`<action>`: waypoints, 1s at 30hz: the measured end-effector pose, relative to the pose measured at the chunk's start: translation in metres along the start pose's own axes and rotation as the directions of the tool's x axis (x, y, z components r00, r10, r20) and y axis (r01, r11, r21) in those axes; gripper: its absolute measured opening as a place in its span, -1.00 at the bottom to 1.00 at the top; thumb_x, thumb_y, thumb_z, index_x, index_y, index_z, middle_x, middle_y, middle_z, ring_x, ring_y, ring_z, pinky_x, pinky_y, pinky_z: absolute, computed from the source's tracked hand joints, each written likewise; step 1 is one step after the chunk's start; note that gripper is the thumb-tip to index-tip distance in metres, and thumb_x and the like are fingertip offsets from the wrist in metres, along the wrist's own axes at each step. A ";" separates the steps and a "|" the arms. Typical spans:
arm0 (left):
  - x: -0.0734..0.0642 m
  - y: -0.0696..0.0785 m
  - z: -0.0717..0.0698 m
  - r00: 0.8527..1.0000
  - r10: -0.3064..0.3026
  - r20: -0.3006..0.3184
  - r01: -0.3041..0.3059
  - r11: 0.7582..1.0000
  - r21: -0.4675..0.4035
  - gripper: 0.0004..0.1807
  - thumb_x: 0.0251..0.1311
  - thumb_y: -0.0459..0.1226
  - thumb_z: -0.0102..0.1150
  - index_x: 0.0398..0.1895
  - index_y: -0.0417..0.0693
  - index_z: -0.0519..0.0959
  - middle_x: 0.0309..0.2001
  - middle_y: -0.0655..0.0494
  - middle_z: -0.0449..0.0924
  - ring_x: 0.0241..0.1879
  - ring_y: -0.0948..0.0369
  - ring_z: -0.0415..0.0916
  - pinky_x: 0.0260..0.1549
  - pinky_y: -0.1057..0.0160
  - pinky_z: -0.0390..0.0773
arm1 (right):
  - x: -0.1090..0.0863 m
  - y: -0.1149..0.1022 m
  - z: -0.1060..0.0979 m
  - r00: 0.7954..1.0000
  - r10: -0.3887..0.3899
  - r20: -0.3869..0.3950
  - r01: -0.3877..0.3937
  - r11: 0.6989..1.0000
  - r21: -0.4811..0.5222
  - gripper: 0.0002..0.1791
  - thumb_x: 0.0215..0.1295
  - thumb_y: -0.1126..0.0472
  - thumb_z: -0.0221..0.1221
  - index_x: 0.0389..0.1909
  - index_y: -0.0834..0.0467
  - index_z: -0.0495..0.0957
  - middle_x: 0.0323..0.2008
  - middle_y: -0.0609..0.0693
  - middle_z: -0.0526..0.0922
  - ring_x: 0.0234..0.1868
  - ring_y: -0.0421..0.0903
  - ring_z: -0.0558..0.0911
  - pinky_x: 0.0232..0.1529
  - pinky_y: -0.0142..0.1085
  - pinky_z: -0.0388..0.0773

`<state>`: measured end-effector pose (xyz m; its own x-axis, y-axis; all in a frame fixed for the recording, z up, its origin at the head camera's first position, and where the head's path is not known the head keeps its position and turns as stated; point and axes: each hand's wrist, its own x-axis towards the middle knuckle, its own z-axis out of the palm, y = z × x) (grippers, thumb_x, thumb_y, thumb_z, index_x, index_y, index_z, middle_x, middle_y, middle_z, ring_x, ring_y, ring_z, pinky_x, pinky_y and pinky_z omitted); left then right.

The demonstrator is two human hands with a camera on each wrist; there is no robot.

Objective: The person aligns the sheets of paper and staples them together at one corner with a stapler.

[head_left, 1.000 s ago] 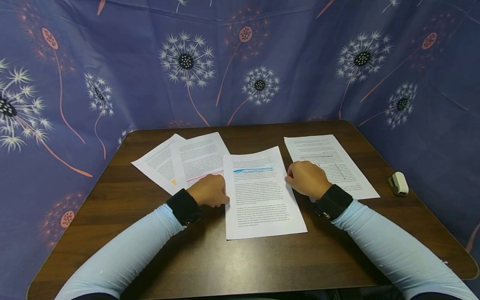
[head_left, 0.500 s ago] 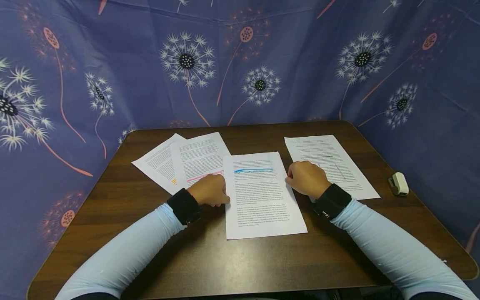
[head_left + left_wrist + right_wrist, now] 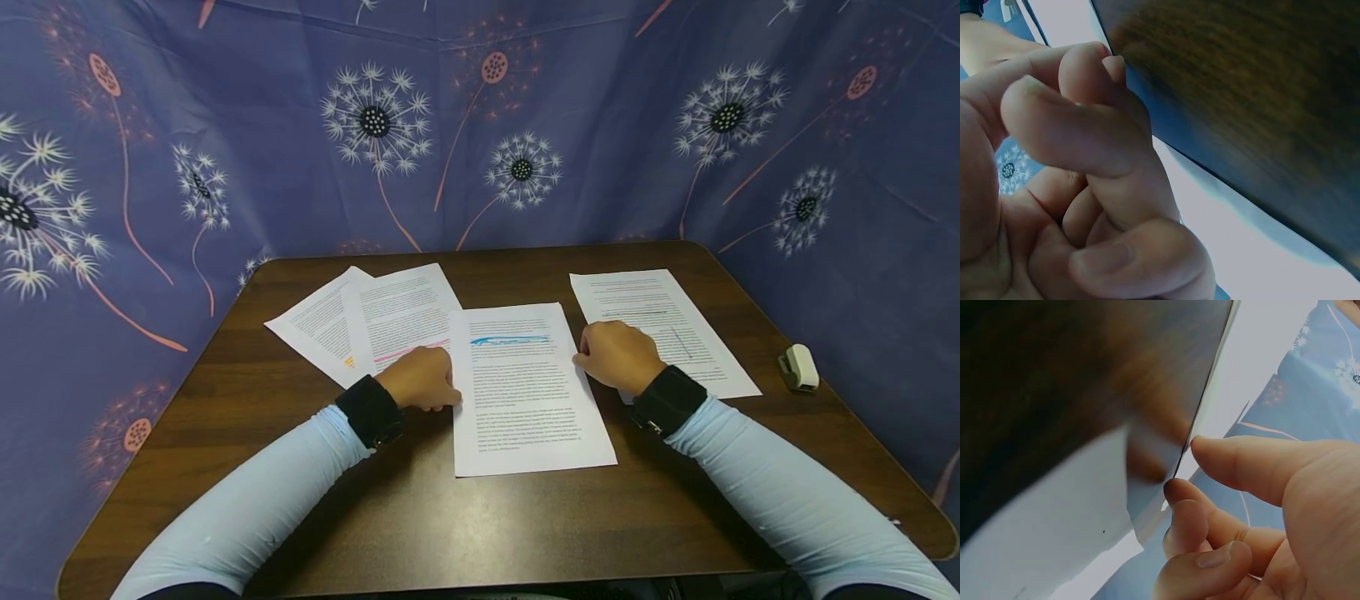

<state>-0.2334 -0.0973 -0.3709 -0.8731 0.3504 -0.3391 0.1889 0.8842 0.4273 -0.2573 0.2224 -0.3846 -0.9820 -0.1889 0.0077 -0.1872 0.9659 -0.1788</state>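
A printed sheet of paper with a blue highlighted band near its top lies at the middle of the table. My left hand holds its left edge, fingers curled. On the opposite edge, my right hand pinches the sheet. In the right wrist view, the thumb and index fingertips meet at the margin of the paper, while the other fingers curl beneath. The left wrist view has curled fingers close up, with the fingertips at the edge of the white paper.
Two overlapping printed sheets lie at the back left, one with an orange mark, one with a pink line. Another printed sheet is partly under the right hand. A small cream-and-dark object sits near the table's right edge.
Since a second ago, the far edge of the middle sheet, raised at its right corner, has come down flatter. Both hands have stayed in place.
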 end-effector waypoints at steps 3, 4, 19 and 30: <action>0.001 0.000 0.000 1.000 -0.001 -0.005 0.001 1.000 0.008 -0.82 0.18 -0.15 0.45 -0.37 -0.06 0.71 -0.59 0.09 0.67 -0.59 0.17 0.58 -0.61 0.30 0.46 | 0.000 0.000 -0.002 1.000 0.003 0.005 -0.003 1.000 -0.003 -0.82 0.28 0.08 0.36 -0.37 0.12 0.68 -0.49 0.00 0.65 -0.52 -0.04 0.56 -0.58 -0.19 0.37; 0.002 0.000 0.001 1.000 0.001 -0.007 -0.001 1.000 0.009 -0.82 0.18 -0.15 0.45 -0.36 -0.06 0.71 -0.59 0.09 0.67 -0.59 0.17 0.59 -0.61 0.30 0.47 | 0.000 0.000 -0.002 1.000 0.002 0.003 -0.002 1.000 -0.005 -0.82 0.28 0.08 0.36 -0.37 0.12 0.68 -0.48 0.01 0.66 -0.52 -0.04 0.56 -0.57 -0.19 0.37; -0.004 -0.018 -0.036 0.991 0.043 -0.128 -0.045 0.999 -0.011 -0.71 0.26 -0.13 0.25 -0.41 -0.14 0.79 -0.65 0.13 0.67 -0.60 0.20 0.58 -0.61 0.29 0.39 | 0.019 -0.023 -0.025 0.996 -0.056 -0.063 0.053 0.998 -0.040 -0.78 0.29 0.03 0.33 -0.28 0.11 0.72 -0.33 0.03 0.75 -0.44 -0.02 0.62 -0.51 -0.14 0.49; -0.007 -0.055 -0.064 0.976 -0.012 -0.220 0.008 1.000 -0.022 -0.66 0.27 -0.08 0.27 -0.42 -0.17 0.78 -0.58 0.05 0.71 -0.50 0.11 0.68 -0.53 0.25 0.46 | 0.042 -0.068 -0.035 0.989 -0.134 -0.066 0.133 0.991 -0.017 -0.70 0.31 -0.02 0.32 -0.13 0.13 0.75 -0.14 0.06 0.78 -0.32 0.01 0.69 -0.38 -0.05 0.61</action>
<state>-0.2666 -0.1682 -0.3389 -0.9527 0.2631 -0.1519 0.1724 0.8799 0.4427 -0.2868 0.1548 -0.3380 -0.9475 -0.3048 0.0965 -0.3171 0.9348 -0.1599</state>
